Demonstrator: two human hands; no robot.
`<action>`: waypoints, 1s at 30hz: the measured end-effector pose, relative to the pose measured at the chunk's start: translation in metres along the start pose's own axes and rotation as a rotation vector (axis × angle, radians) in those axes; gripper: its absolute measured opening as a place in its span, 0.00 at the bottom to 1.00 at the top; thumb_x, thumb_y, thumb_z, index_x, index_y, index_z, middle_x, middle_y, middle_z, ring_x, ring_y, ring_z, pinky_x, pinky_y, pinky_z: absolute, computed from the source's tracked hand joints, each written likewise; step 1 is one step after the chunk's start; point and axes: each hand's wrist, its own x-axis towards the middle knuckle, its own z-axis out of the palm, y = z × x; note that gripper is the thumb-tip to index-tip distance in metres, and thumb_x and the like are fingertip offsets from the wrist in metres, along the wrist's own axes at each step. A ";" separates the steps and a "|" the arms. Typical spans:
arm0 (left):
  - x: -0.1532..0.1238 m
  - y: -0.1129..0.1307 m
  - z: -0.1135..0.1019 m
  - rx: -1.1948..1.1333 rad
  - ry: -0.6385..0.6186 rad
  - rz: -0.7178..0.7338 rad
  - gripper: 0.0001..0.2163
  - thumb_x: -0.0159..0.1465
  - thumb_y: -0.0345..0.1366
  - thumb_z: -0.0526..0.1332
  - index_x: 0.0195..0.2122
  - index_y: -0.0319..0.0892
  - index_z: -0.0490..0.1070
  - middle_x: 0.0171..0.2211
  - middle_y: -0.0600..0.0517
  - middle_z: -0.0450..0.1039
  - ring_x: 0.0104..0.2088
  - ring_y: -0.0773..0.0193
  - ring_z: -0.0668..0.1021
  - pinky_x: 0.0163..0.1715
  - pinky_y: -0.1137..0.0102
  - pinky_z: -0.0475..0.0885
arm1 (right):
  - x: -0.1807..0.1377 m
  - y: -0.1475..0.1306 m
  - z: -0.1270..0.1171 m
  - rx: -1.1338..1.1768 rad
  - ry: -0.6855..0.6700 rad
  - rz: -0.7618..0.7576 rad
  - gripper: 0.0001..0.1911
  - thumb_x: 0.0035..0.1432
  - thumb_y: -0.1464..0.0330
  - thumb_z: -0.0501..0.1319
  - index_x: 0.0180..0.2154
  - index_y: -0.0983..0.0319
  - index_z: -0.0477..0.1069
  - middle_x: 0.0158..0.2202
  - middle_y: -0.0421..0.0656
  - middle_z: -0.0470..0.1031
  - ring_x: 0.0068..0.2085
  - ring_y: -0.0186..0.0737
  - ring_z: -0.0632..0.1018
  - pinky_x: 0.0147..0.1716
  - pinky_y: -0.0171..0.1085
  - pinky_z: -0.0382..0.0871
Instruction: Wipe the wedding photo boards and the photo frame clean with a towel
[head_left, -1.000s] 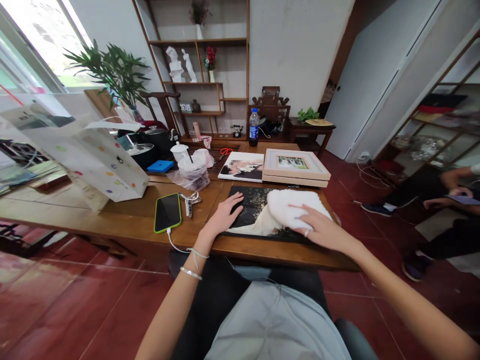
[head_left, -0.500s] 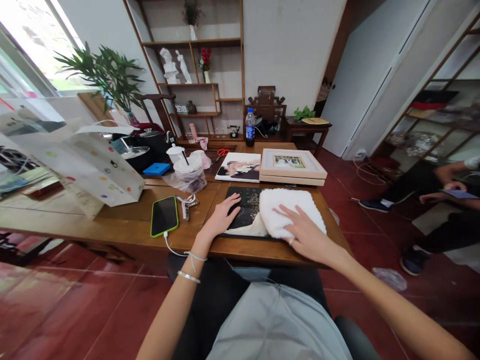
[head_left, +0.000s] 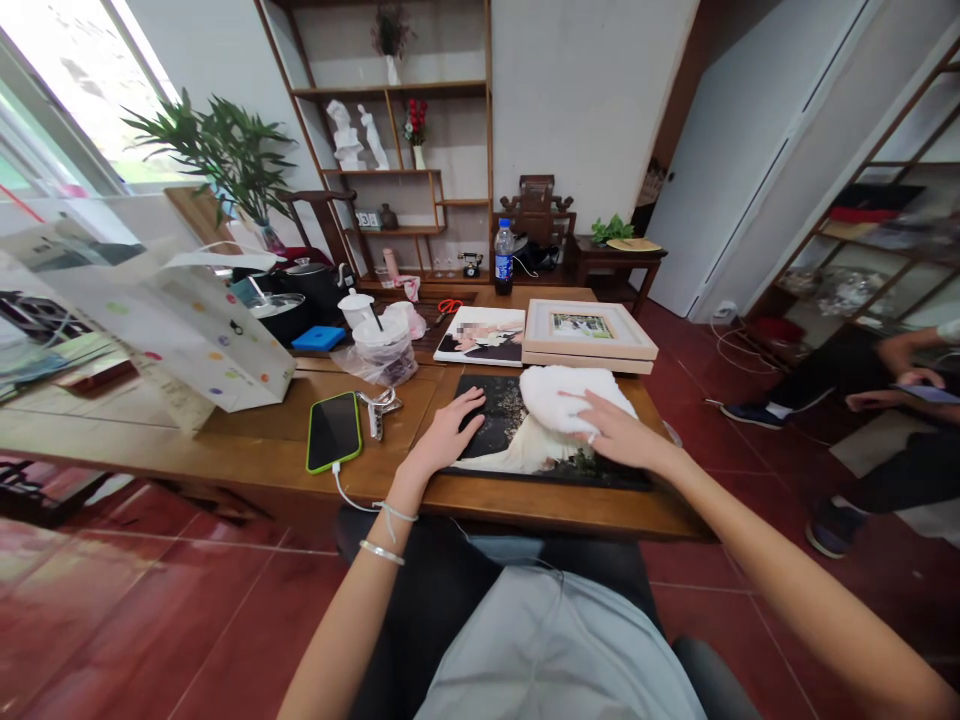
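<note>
A dark picture panel (head_left: 517, 440) lies flat near the front edge of the wooden table (head_left: 247, 450). My left hand (head_left: 450, 430) rests flat on the panel's left edge, fingers stretched out. My right hand (head_left: 619, 430) presses down on a white towel (head_left: 559, 395), which lies bunched on the upper right part of the panel. Behind the panel sit a light framed picture (head_left: 589, 328) and an unframed photo print (head_left: 481, 335).
A green-cased phone (head_left: 334, 428) on a cable and a metal clip (head_left: 377, 408) lie to the left. Further left stand a dotted white paper bag (head_left: 172, 330), plastic cups (head_left: 382, 340) and pots. A water bottle (head_left: 504, 256) stands at the back. Another person's arms (head_left: 900, 375) appear at right.
My right hand has pushed the towel from the panel's lower right up toward its far edge, uncovering the lower part of the picture. My left hand has stayed in place.
</note>
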 end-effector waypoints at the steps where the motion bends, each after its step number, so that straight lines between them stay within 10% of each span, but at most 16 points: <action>1: 0.000 0.000 0.000 -0.002 0.002 0.006 0.17 0.64 0.40 0.50 0.53 0.43 0.65 0.58 0.47 0.60 0.60 0.59 0.61 0.59 0.59 0.55 | 0.008 0.011 0.000 0.000 0.001 0.045 0.18 0.61 0.63 0.49 0.48 0.59 0.69 0.61 0.43 0.57 0.62 0.48 0.54 0.59 0.51 0.49; 11: -0.001 -0.003 0.002 0.001 0.011 0.010 0.17 0.64 0.40 0.51 0.53 0.43 0.65 0.58 0.47 0.60 0.60 0.60 0.62 0.59 0.59 0.56 | 0.013 0.024 0.007 -0.091 0.069 0.054 0.20 0.61 0.62 0.48 0.50 0.61 0.68 0.58 0.45 0.62 0.60 0.49 0.58 0.59 0.52 0.45; 23: 0.000 0.000 0.001 0.000 0.001 -0.009 0.17 0.64 0.39 0.51 0.53 0.42 0.65 0.58 0.46 0.60 0.60 0.58 0.61 0.59 0.58 0.56 | -0.076 -0.097 -0.029 0.103 -0.278 -0.011 0.13 0.53 0.73 0.53 0.38 0.59 0.74 0.60 0.43 0.58 0.61 0.47 0.56 0.59 0.48 0.47; 30: -0.001 -0.001 0.001 -0.002 0.005 -0.017 0.17 0.64 0.39 0.52 0.53 0.43 0.65 0.59 0.47 0.60 0.60 0.58 0.61 0.58 0.57 0.56 | -0.032 -0.057 -0.016 0.136 -0.261 0.019 0.19 0.61 0.61 0.49 0.48 0.59 0.69 0.60 0.43 0.58 0.62 0.51 0.54 0.58 0.50 0.51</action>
